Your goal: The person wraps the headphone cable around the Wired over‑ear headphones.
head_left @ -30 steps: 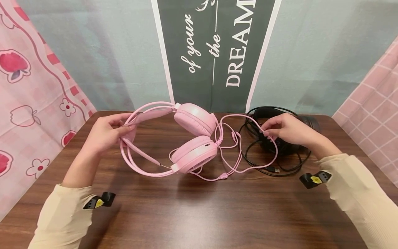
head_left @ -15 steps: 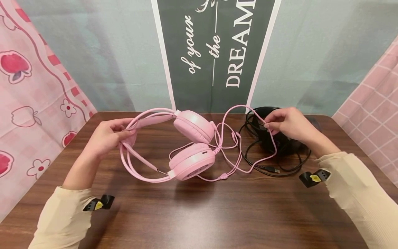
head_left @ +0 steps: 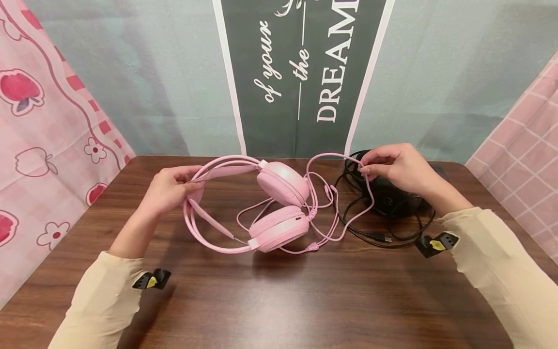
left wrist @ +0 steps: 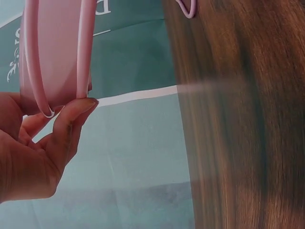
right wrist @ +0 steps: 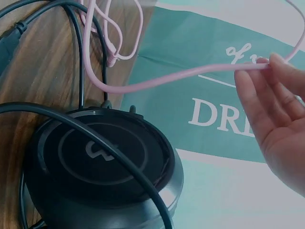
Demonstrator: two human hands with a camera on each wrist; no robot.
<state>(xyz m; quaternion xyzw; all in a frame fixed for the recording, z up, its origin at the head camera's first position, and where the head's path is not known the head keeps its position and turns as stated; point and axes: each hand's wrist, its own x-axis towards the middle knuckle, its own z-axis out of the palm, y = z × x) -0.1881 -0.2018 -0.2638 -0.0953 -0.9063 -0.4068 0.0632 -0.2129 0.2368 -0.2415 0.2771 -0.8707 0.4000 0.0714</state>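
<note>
My left hand (head_left: 172, 191) grips the top of the headband of pink headphones (head_left: 281, 230), which are tilted on their side above the table with the ear cups pointing right. In the left wrist view, thumb and fingers pinch the headband (left wrist: 57, 52) between them. My right hand (head_left: 398, 167) pinches a length of the pink cable (head_left: 333, 155) between thumb and fingertips. The right wrist view shows that cable (right wrist: 157, 85) running across the pinch. More of the pink cable lies in loose loops on the table, with a small splitter (head_left: 312, 247) near the front.
Black headphones (head_left: 390, 198) with a coiled black cable and USB plug (head_left: 381, 237) lie behind and below my right hand. The dark wooden table (head_left: 270, 300) ends at a fabric backdrop (head_left: 174, 87). Pink patterned cloth (head_left: 56, 145) hangs at the left.
My left hand has moved right, carrying the pink headphones with it; they have also dipped lower. The right hand has risen a little and shifted left, with the cable still pinched.
</note>
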